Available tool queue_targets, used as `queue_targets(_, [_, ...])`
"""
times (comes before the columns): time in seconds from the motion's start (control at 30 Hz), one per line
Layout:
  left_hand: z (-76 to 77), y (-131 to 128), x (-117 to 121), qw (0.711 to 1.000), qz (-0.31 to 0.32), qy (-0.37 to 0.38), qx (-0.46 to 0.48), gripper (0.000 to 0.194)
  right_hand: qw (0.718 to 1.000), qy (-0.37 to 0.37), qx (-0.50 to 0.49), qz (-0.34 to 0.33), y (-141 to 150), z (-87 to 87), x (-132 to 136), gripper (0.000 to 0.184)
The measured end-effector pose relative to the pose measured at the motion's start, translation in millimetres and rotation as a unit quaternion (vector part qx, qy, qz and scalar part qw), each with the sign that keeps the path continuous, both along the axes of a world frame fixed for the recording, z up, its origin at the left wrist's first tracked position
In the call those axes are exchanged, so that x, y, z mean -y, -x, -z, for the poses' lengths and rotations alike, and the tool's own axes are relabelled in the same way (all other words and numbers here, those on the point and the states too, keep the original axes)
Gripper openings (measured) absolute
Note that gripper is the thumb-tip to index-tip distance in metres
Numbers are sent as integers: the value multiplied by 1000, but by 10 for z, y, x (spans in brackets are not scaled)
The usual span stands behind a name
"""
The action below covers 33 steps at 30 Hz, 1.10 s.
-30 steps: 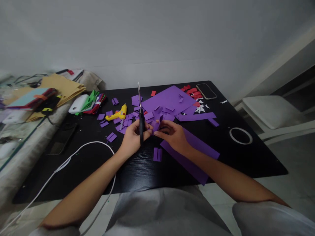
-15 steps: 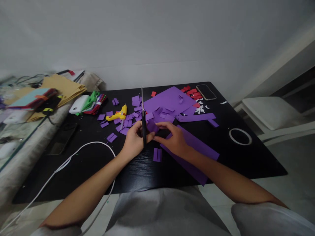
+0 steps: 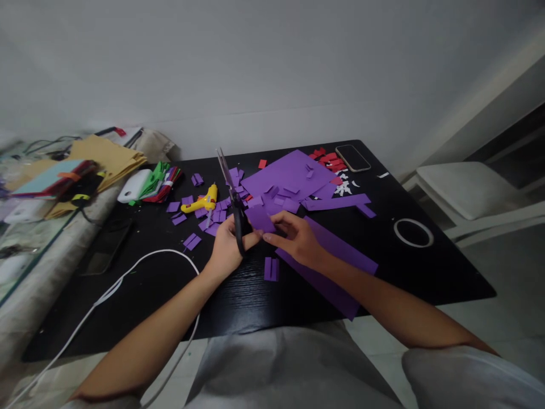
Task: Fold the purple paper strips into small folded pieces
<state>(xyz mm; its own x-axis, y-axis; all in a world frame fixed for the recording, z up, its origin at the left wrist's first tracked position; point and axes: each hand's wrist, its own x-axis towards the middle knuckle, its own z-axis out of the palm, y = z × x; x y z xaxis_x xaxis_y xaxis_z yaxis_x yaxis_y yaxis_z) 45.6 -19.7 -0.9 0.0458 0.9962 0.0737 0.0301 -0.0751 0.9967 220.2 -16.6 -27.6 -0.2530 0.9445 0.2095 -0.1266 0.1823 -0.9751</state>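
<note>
My left hand (image 3: 227,248) grips a pair of black-handled scissors (image 3: 232,196), blades pointing up and tilted left. A small purple paper piece (image 3: 259,218) is pinched between the fingertips of both hands, and my right hand (image 3: 296,238) is closed on its right side. Both hands hover over the middle of the black table (image 3: 238,295). A long purple strip (image 3: 336,264) lies under my right wrist, and a folded purple piece (image 3: 271,268) rests just below my hands.
Several purple scraps and a large purple sheet (image 3: 289,170) lie beyond my hands. A yellow glue gun (image 3: 200,203) with a white cable (image 3: 140,267), red scraps (image 3: 330,160), a phone (image 3: 353,157) and a tape ring (image 3: 411,233) are on the table. Paper stacks (image 3: 85,165) sit left.
The scissors have tilted from upright to leaning left. The purple piece has been flattened out between my fingers, and both hands shifted slightly left.
</note>
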Motion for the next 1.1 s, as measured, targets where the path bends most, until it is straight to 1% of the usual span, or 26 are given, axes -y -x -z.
queue_targets(0.1, [12,-2,1,1000,3,5,14,26,1000,10,5,-2,2,-13,5,23])
queue_targets(0.17, [13,16,-2,1000,0,8,8,26,1000,11,10,4,0,-22,3,22])
queue_targets(0.33, [-4,57,7,998,-52,6,-27,33,999,28,26,-2,-27,-80,-5,25])
queue_targets(0.43, [-15,34,18,998,-51,6,-38,33,999,35,24,-12,-50,-124,-10,28])
queue_targets(0.57, [-78,46,0,998,-23,21,-63,31,999,38,9,-10,-64,-134,-32,30])
queue_targets(0.63, [-149,138,-16,994,7,20,-104,32,999,53,-8,-5,-65,-118,-50,32])
queue_targets(0.7, [-230,304,-17,985,38,10,-169,35,996,79,-36,2,-63,-103,-69,33])
queue_targets(0.73, [-267,409,-10,976,53,3,-209,37,994,94,-53,6,-62,-98,-78,33])
queue_targets(0.8, [-325,638,20,952,58,-16,-301,41,989,120,-83,12,-57,-98,-90,33])
queue_targets(0.87, [-361,849,61,923,75,-12,-378,43,985,139,-102,15,-52,-104,-97,32])
queue_targets(0.93, [-384,1001,101,888,97,10,-449,43,982,151,-111,15,-47,-110,-100,30])
queue_targets(1.03, [-416,1094,136,838,135,12,-529,38,981,160,-111,16,-44,-109,-103,29])
queue_targets(1.1, [-432,1086,136,820,154,0,-551,34,980,168,-107,14,-42,-102,-104,29])
